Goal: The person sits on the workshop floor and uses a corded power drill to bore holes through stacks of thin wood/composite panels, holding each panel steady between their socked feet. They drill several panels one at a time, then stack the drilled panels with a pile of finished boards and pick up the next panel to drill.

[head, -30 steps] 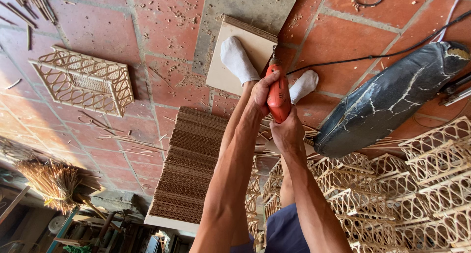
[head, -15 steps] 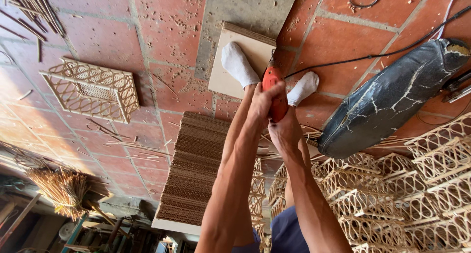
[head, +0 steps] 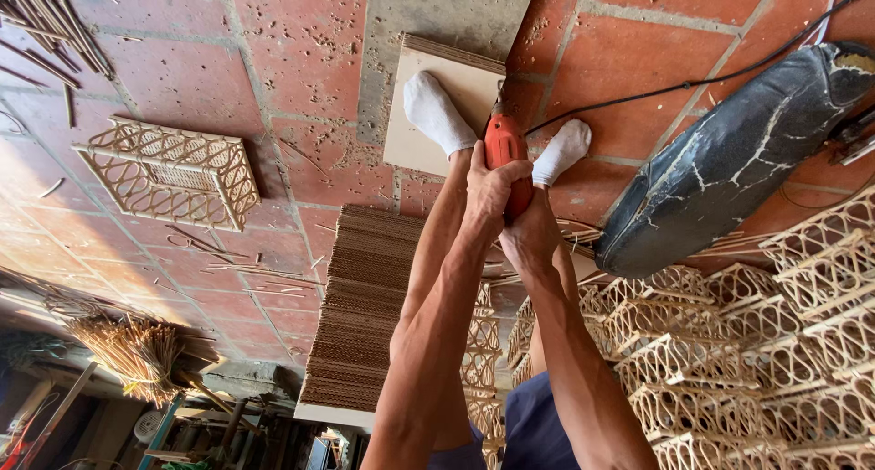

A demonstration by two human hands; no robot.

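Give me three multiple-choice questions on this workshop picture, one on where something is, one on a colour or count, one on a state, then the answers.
1. Where does the single woven basket lie?
A. On the tiled floor, left of the arms
B. On the board stack
C. On the dark bag

2. What colour is the power drill?
A. Blue
B. Orange-red
C. Green

3. How is the drill held?
A. Lying loose on the floor
B. By one hand only
C. Gripped by both hands

Answers:
1 A, it sits alone on the red tiles.
2 B, its body is orange-red.
3 C, the left hand and right hand wrap it, above the wooden board under the white-socked feet.
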